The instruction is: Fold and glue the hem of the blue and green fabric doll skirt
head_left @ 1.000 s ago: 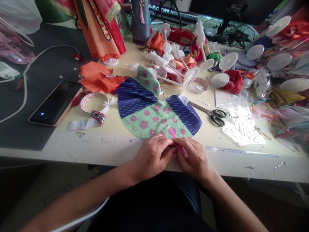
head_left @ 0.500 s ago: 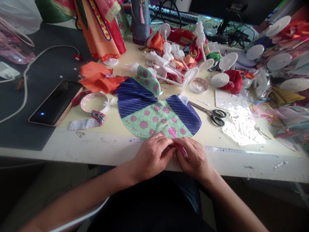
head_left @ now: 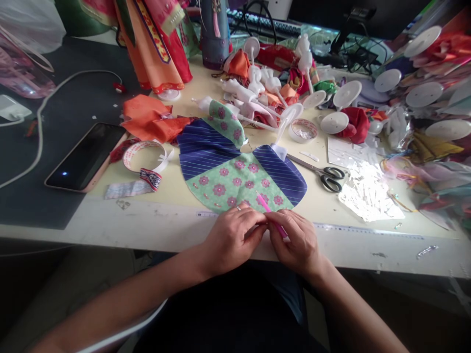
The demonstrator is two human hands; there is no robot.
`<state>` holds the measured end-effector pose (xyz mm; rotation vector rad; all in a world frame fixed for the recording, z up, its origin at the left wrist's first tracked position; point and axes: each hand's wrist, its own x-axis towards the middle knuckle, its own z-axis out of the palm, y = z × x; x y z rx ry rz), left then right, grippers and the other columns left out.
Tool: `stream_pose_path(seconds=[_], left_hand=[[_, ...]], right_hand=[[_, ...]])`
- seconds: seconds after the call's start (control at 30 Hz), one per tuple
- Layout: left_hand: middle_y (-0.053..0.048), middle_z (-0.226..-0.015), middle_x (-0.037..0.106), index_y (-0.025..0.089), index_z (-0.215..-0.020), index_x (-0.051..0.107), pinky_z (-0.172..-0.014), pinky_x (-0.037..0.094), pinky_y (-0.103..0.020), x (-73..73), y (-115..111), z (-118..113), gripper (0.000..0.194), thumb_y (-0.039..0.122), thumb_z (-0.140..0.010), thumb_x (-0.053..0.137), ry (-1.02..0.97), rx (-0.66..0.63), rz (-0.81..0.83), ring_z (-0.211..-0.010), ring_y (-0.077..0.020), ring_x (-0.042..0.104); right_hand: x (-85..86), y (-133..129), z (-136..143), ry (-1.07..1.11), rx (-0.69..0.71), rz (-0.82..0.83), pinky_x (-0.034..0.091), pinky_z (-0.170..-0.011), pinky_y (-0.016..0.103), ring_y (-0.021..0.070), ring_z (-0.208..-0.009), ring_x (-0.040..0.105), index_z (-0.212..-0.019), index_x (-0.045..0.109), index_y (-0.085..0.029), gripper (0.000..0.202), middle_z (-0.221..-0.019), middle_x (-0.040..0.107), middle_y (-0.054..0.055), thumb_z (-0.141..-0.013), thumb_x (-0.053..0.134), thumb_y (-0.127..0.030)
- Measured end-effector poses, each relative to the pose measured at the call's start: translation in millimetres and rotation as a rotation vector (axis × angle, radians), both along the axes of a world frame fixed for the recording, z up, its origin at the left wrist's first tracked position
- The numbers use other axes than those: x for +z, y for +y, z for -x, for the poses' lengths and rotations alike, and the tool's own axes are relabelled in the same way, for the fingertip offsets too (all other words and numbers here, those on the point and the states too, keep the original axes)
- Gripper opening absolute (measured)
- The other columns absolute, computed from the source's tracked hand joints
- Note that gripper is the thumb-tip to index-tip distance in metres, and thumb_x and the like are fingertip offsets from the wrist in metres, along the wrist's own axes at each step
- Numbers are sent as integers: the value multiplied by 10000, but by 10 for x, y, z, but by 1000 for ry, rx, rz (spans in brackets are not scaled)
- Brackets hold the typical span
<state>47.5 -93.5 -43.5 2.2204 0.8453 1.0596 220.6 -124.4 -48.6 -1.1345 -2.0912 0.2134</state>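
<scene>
A round patchwork cloth (head_left: 235, 182), green with pink flowers and striped dark blue, lies flat near the table's front edge, one green flap folded at its top. My right hand (head_left: 294, 240) is closed round a thin pink pen-like tool (head_left: 263, 202), whose tip points up and left over the cloth. My left hand (head_left: 235, 238), with a ring on one finger, is pinched at the cloth's near edge, its fingertips meeting those of my right hand. Whatever small thing lies between the fingertips is too hidden to make out.
Scissors (head_left: 319, 172) lie right of the cloth, near a tape roll (head_left: 303, 130). Another roll (head_left: 144, 158), a ribbon (head_left: 128, 188) and a phone (head_left: 86, 157) are on the left. White doll bodies (head_left: 241, 89) and a long ruler (head_left: 368, 230) also lie on the table.
My right hand has shifted very slightly to the right with the pink tool. The left hand and the cloth look nearly the same.
</scene>
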Motion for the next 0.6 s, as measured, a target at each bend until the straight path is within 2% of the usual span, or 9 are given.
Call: stream_pose_path(seconds=[0.37, 0.6], left_hand=[[-19, -785, 711, 155, -861, 633, -789, 509, -275, 47, 25, -1, 95, 89, -861, 564, -75, -4, 80, -724, -129, 640], [2, -759, 698, 173, -836, 640, -744, 509, -254, 82, 17, 13, 63, 132, -856, 596, -83, 9, 175, -704, -120, 635]], right_hand=[[28, 1, 0, 28, 28, 0, 504, -620, 319, 171, -676, 586, -1081, 558, -117, 264, -791, 639, 82, -837, 502, -33], [66, -27, 3, 132, -40, -69, 519, -629, 316, 168, -692, 606, -1111, 568, -151, 315, -756, 628, 50, -829, 518, -19]])
